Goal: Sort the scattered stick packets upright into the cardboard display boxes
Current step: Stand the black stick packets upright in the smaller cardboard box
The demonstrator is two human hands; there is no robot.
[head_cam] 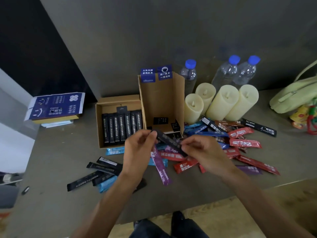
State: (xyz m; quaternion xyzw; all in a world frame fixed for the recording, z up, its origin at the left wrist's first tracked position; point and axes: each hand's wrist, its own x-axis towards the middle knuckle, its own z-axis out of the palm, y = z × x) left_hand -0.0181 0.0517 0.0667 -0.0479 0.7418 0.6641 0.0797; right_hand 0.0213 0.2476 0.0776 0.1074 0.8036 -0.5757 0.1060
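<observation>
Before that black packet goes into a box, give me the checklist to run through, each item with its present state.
1. Grip on the black packet: ok; the left hand pinches one end, the right hand the other.
2. Matching box: ok; the low box holds a row of black packets.
3. Room left in that row: cannot tell.
4. Packet lined up with the row: not ok; it slants across between the hands.
5. Way to the low box: ok; it sits just behind the left hand, open on top.
</observation>
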